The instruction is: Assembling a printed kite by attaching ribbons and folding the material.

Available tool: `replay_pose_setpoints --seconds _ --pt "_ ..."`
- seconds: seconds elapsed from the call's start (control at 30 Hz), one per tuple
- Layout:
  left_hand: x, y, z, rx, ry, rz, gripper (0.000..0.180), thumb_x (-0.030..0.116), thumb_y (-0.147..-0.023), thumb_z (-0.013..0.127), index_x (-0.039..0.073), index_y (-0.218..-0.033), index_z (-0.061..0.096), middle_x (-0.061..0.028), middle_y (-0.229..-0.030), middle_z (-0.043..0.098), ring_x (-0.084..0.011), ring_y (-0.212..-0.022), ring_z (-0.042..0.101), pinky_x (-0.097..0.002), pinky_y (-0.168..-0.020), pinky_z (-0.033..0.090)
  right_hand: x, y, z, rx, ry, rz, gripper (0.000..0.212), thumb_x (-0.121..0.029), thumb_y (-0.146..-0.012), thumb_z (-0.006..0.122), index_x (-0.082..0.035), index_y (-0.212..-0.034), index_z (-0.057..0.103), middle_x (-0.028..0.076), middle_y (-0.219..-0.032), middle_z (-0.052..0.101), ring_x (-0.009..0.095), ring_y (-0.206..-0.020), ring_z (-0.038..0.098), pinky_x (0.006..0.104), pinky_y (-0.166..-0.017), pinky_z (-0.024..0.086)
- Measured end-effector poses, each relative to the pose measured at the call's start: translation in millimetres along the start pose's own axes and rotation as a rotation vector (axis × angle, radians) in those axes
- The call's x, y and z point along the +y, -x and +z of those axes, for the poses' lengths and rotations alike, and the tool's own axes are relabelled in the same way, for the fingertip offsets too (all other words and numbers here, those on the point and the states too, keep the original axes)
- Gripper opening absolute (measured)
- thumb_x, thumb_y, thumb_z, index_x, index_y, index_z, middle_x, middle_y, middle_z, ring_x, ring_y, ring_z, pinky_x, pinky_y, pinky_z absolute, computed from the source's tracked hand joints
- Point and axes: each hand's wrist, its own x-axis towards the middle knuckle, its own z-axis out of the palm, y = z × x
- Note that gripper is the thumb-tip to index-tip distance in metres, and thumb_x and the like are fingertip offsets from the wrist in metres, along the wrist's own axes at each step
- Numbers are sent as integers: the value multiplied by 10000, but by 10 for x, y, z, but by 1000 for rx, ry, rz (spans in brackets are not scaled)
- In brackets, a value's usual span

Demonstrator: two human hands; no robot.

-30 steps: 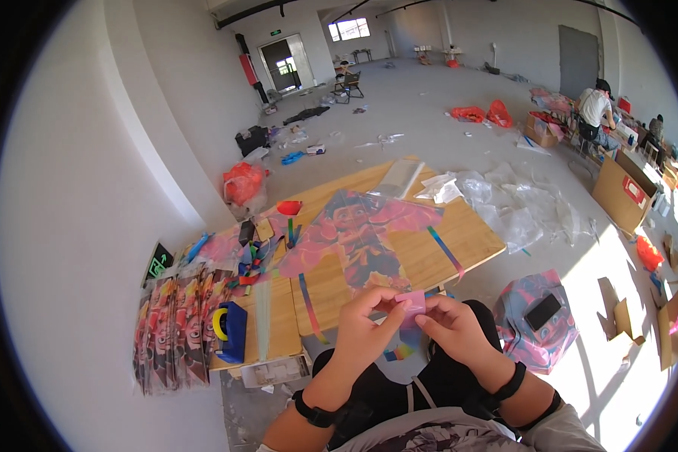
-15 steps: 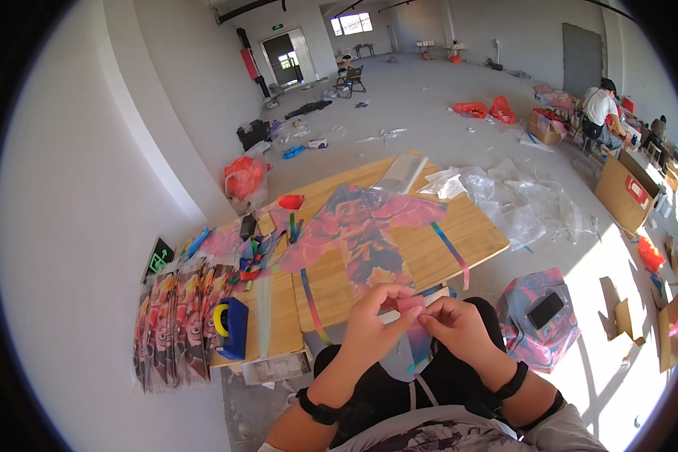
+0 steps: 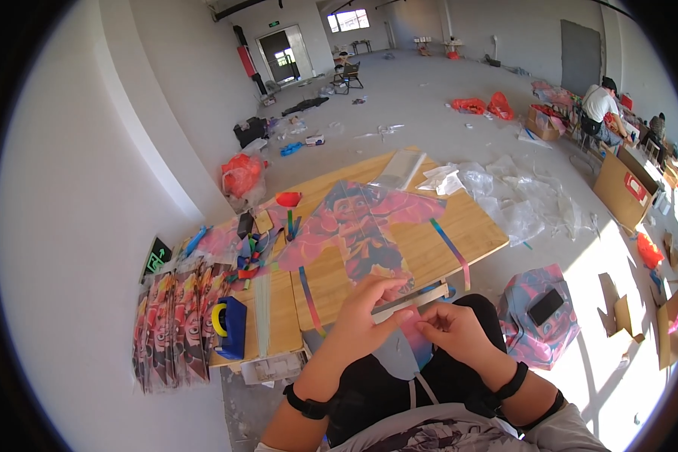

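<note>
A kite printed with a cartoon figure [image 3: 365, 226] lies spread on the wooden table in front of me, its lower end close to my left hand. My left hand [image 3: 369, 316] is open at the table's near edge, thumb and forefinger apart, with the thumb tip next to a pink-to-blue ribbon [image 3: 419, 348]. The thumb and fingers of my right hand [image 3: 457, 329] are closed on the ribbon's pink upper part. The ribbon hangs down over a grey sheet [image 3: 392, 360] above my lap. Two more coloured streamers [image 3: 450, 245] lie beside the kite.
On the wooden table [image 3: 320, 282] stand a blue tape dispenser [image 3: 234, 329] and a heap of coloured ribbons [image 3: 250, 252]. Packed printed kites [image 3: 177, 324] hang at the left. A phone [image 3: 545, 307] rests on a printed bundle at the right. Another person [image 3: 601, 105] sits farther off.
My left thumb and forefinger have parted from the pink end, and the hand has shifted slightly left. My right hand stays on the ribbon, which now shows more of its length.
</note>
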Motion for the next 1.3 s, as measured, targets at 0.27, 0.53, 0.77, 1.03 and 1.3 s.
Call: replay_pose_setpoints --seconds 0.27,0.53,0.77,1.03,1.3 --pt "-79 10 -141 -373 85 -195 224 45 -900 752 42 -1121 718 -65 -893 673 -173 -819 658 -303 -779 540 -122 9 -40 -82 190 -29 137 -70 -898 738 -5 -1018 737 78 -829 740 135 -752 714 268 -728 569" --pt "-97 13 -147 -371 -43 -95 171 -18 -855 701 25 -1019 722 -98 -891 658 -212 -824 675 -319 -728 540 -62 33 -46 -119 125 50 127 -75 -901 751 3 -1000 734 63 -835 741 104 -731 698 245 -688 554" --pt "-123 29 -124 -249 -7 -94 283 -23 -890 686 43 -1164 705 -84 -962 687 -185 -825 666 -299 -753 543 119 8 -18 -75 -47 146 136 -110 -933 764 10 -986 730 20 -843 732 44 -739 645 220 -661 514" --pt "-496 560 -902 29 9 -347 351 31 -990 632 22 -1339 611 -75 -1048 720 -121 -803 646 -277 -753 541 532 -83 -13 9 -171 117 104 -85 -951 746 7 -984 712 -12 -846 706 34 -759 622 208 -679 490" --pt "-1780 2311 -2405 1013 -483 -489 215 97 -969 645 58 -1176 691 -32 -942 711 -121 -779 644 -276 -723 525 1679 88 -359 104 -112 177 58 -29 -931 737 -7 -963 694 -21 -828 670 34 -740 591 205 -660 463"
